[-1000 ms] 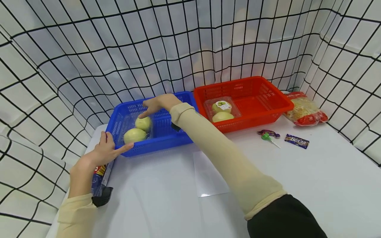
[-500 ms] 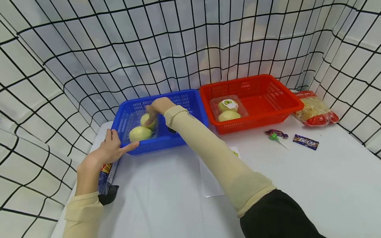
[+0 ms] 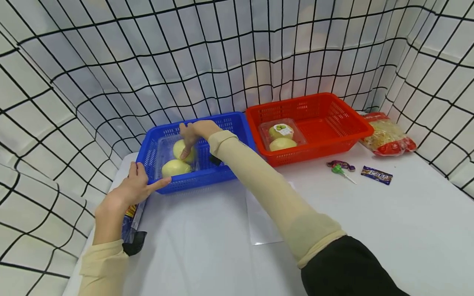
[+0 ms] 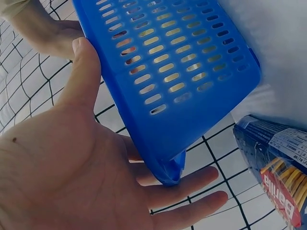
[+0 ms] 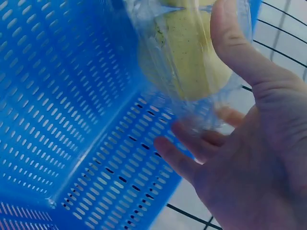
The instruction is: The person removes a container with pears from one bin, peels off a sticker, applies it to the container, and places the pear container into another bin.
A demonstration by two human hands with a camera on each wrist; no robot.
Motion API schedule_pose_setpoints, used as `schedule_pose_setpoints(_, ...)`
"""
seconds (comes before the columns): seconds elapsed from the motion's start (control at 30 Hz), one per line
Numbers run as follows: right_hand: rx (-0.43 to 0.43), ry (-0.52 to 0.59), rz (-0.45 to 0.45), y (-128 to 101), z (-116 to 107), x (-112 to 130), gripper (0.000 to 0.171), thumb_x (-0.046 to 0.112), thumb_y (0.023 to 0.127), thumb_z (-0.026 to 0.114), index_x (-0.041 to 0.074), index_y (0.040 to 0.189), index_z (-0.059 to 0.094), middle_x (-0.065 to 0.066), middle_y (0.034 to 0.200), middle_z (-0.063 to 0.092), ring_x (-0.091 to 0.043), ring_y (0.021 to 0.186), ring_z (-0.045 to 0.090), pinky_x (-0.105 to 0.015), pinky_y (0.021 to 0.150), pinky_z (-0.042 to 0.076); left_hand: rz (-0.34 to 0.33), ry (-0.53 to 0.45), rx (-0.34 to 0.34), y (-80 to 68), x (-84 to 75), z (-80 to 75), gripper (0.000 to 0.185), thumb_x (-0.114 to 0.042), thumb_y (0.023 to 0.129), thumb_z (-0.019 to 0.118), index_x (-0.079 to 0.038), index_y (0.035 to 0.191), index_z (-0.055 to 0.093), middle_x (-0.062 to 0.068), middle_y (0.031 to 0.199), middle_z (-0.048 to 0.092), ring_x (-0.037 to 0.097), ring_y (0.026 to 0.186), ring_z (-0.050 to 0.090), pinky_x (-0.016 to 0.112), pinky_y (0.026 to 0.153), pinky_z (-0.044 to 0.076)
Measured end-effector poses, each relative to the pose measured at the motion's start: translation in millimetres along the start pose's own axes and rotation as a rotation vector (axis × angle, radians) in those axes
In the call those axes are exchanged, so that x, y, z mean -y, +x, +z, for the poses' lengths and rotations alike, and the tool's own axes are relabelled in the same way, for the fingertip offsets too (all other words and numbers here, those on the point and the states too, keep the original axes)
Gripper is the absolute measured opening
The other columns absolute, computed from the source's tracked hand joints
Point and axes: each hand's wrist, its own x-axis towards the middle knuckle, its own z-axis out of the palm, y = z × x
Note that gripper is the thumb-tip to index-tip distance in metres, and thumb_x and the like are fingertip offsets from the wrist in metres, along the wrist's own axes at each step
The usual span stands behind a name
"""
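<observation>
In the head view, a blue plastic basket (image 3: 200, 181) stands at the back left of the white table. My left hand (image 3: 129, 187) grips its near left corner, thumb along the front rim and fingers over the left side. Inside the basket lies a clear plastic pack (image 3: 175, 168) with two round, pale green fruits. My right hand (image 3: 194, 132) reaches in from the right and holds this pack by its far end. In the right wrist view, the thumb lies over the wrapped fruit (image 5: 187, 57) and the other fingers curl along the pack's side, partly hidden by the film.
A red basket (image 3: 314, 149) beside the blue one holds a similar labelled fruit pack (image 3: 283, 143). To the right are a noodle bag (image 3: 389, 137), a wrapped candy (image 3: 342, 165), a lollipop (image 3: 338, 169) and a bar (image 3: 377, 175). A pasta pack (image 4: 280, 172) lies under the left wrist. Black mesh surrounds the table.
My right hand has come down from over the far fruit, and its thumb and fingers have closed on the pack. The left hand keeps its hold on the basket corner.
</observation>
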Motion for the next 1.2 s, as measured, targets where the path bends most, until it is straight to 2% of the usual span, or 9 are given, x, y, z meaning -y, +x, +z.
schedule_pose_setpoints(0.07, -0.034, 0.111, -0.056, 0.8, -2.0, -2.3, 0.124, 0.066, 0.088, 0.066, 0.021, 0.163, -0.021, 0.008, 0.176, 0.001, -0.012, 0.163, 0.004, -0.034, 0.134, 0.016, -0.009, 0.009, 0.001, 0.3, 1.6, -1.3, 0.125, -0.078, 0.097, 0.034, 0.024, 0.149, -0.016, 0.049, 0.156, -0.019, 0.076, 0.138, 0.009, 0.079, 0.114, 0.021)
schedule_pose_setpoints(0.17, -0.109, 0.250, -0.174, 2.5, -2.6, -7.8, 0.113, 0.053, 0.092, 0.070, 0.016, 0.165, -0.007, 0.005, 0.174, 0.016, -0.012, 0.161, 0.018, -0.029, 0.131, 0.022, -0.012, 0.007, 0.005, 1.0, 3.4, -2.5, 0.125, -0.078, 0.098, 0.034, 0.025, 0.148, -0.017, 0.049, 0.156, -0.021, 0.075, 0.139, 0.008, 0.079, 0.115, 0.020)
schedule_pose_setpoints(0.3, -0.204, 0.251, -0.285, 5.4, 3.2, -18.1, 0.086, 0.044, 0.096, 0.070, 0.007, 0.160, 0.028, -0.006, 0.167, 0.037, -0.019, 0.154, 0.037, -0.030, 0.125, 0.036, -0.003, -0.006, 0.019, 2.8, 2.6, -0.5, 0.125, -0.078, 0.097, 0.035, 0.025, 0.148, -0.017, 0.049, 0.155, -0.023, 0.074, 0.140, 0.007, 0.078, 0.115, 0.021)
schedule_pose_setpoints(0.43, -0.250, 0.302, -0.330, 6.2, 12.2, -26.5, 0.077, 0.043, 0.094, 0.073, 0.007, 0.153, 0.038, -0.009, 0.160, 0.044, -0.021, 0.147, 0.045, -0.031, 0.119, 0.042, 0.002, 0.008, 0.021, 5.7, 0.7, 3.6, 0.126, -0.079, 0.097, 0.033, 0.024, 0.149, -0.015, 0.049, 0.156, -0.020, 0.075, 0.139, 0.009, 0.078, 0.115, 0.022)
schedule_pose_setpoints(0.6, -0.314, 0.368, -0.408, -0.3, 17.6, -30.9, 0.074, 0.042, 0.090, 0.078, 0.009, 0.145, 0.041, -0.012, 0.151, 0.053, -0.022, 0.119, 0.064, -0.028, 0.096, 0.057, -0.016, 0.013, 0.032, 5.9, 1.8, 6.0, 0.125, -0.079, 0.097, 0.032, 0.024, 0.149, -0.017, 0.048, 0.156, -0.021, 0.075, 0.139, 0.009, 0.078, 0.115, 0.021)
schedule_pose_setpoints(0.67, -0.349, 0.361, -0.424, -6.1, 16.6, -34.8, 0.073, 0.042, 0.089, 0.079, 0.009, 0.143, 0.043, -0.013, 0.145, 0.057, -0.022, 0.107, 0.068, -0.028, 0.086, 0.059, -0.018, 0.013, 0.031, 5.5, 1.8, 5.1, 0.126, -0.080, 0.097, 0.032, 0.023, 0.149, -0.018, 0.048, 0.156, -0.021, 0.075, 0.139, 0.009, 0.078, 0.116, 0.021)
schedule_pose_setpoints(0.73, -0.405, 0.325, -0.424, -13.4, 14.6, -41.3, 0.072, 0.044, 0.088, 0.080, 0.008, 0.141, 0.045, -0.013, 0.139, 0.061, -0.020, 0.105, 0.067, -0.027, 0.085, 0.057, -0.015, 0.017, 0.028, 5.3, 1.4, 3.4, 0.127, -0.080, 0.096, 0.032, 0.023, 0.149, -0.018, 0.048, 0.156, -0.021, 0.075, 0.139, 0.009, 0.078, 0.116, 0.021)
schedule_pose_setpoints(0.93, -0.561, 0.314, -0.385, -36.4, 6.4, -70.4, 0.070, 0.048, 0.088, 0.078, 0.011, 0.139, 0.048, -0.010, 0.141, 0.062, -0.020, 0.116, 0.061, -0.033, 0.099, 0.052, -0.027, 0.017, 0.040, 2.9, 1.9, -1.0, 0.128, -0.082, 0.095, 0.032, 0.022, 0.149, -0.021, 0.047, 0.156, -0.025, 0.072, 0.142, 0.006, 0.077, 0.116, 0.020)
schedule_pose_setpoints(1.2, -0.735, 0.552, -0.313, -87.8, 4.9, -115.6, 0.067, 0.052, 0.087, 0.078, 0.014, 0.134, 0.049, -0.010, 0.137, 0.064, -0.017, 0.105, 0.068, -0.029, 0.089, 0.058, -0.051, 0.003, 0.057, 1.4, 3.3, -3.2, 0.130, -0.083, 0.094, 0.033, 0.020, 0.148, -0.025, 0.045, 0.155, -0.029, 0.071, 0.143, 0.003, 0.077, 0.117, 0.020)
